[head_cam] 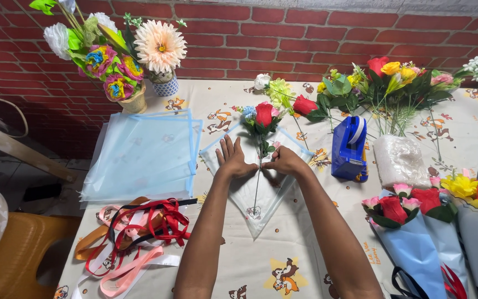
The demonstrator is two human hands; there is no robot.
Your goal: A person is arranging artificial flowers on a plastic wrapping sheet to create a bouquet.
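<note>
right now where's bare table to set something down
Bare tablecloth lies near the front edge, between the ribbons and the wrapped bouquets. Crowded elsewhere: wrap sheets left, tape dispenser and loose flowers right.

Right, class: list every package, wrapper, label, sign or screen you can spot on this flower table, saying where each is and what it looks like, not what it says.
Wrapping sheets: stack at table's left, square, pale blue, translucent.
Single sheet: table centre, under both hands, clear, cone-folded.
Plastic bundle: right of the blue tape dispenser, crinkled, whitish.
Wrapped bouquets: lower right, blue paper cones.
No signs, screens or readable labels.
</note>
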